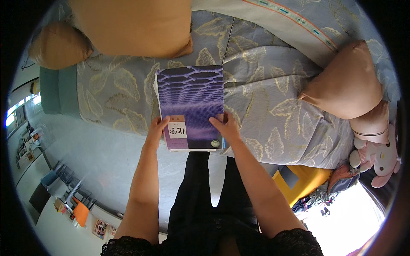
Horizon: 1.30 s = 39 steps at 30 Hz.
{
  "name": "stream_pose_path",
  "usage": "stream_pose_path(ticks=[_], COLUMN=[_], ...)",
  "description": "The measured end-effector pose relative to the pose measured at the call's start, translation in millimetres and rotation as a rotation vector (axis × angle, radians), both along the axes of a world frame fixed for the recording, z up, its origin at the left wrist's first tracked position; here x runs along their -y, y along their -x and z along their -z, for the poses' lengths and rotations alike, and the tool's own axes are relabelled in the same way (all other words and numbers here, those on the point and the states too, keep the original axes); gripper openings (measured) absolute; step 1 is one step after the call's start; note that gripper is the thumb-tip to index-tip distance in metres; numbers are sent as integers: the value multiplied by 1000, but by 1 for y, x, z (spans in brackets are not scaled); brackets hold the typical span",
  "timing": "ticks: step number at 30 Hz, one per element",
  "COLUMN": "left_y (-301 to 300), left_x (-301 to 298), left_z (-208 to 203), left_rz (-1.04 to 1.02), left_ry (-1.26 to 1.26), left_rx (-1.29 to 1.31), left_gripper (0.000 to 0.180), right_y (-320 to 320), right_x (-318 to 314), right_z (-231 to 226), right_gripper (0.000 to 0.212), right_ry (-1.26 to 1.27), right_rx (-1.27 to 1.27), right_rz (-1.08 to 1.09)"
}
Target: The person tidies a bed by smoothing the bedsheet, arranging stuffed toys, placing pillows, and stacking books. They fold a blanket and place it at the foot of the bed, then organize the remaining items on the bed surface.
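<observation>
A textbook (192,96) with a purple honeycomb-lattice cover and a white-and-pink title label lies flat between my two hands. White page edges or further sheets show beneath it along its left and lower edges. My left hand (156,131) grips the lower left side, its thumb on the cover. On the lower right side, my right hand (228,128) holds the book the same way, thumb on top and fingers mostly hidden underneath. The book's far part overlaps the grey leaf-patterned sofa cover (273,102) from this angle; whether it touches the cloth I cannot tell.
Large tan cushions (132,27) rest at the back left, and a brown cushion (348,81) at the right. Beside that sits a pink-and-white plush toy (378,155). A yellow bag-like item (305,181) is below the sofa's right edge. Chairs (62,187) stand far left.
</observation>
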<state>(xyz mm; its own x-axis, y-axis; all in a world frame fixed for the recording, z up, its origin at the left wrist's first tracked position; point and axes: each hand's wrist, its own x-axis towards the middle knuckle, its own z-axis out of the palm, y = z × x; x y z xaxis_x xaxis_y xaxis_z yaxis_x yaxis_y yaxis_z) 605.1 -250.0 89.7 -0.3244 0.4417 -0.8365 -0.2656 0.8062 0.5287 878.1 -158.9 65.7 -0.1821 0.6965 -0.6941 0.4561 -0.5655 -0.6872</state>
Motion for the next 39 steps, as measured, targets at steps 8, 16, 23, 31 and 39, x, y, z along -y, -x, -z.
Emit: stream_pose_path(ticks=[8, 16, 23, 31, 39], left_y=[2, -57, -86, -103, -84], left_x=[-22, -23, -55, -81, -82], left_z=[13, -49, -105, -37, -41], left_rz=[-144, -156, 464, 683, 1178], left_ry=[0, -93, -641, -748, -916], left_rx=[208, 384, 110, 139, -261], left_gripper=[69, 60, 70, 89, 111], right_y=[27, -27, -109, -160, -147], right_x=[-33, -36, -11, -13, -19], right_z=[4, -65, -142, -8, -58], right_gripper=[67, 75, 53, 46, 54], right_ry=[365, 240, -109, -725, -691], right_rx=[-332, -421, -411, -315, -182], right_rz=[218, 255, 159, -2, -245])
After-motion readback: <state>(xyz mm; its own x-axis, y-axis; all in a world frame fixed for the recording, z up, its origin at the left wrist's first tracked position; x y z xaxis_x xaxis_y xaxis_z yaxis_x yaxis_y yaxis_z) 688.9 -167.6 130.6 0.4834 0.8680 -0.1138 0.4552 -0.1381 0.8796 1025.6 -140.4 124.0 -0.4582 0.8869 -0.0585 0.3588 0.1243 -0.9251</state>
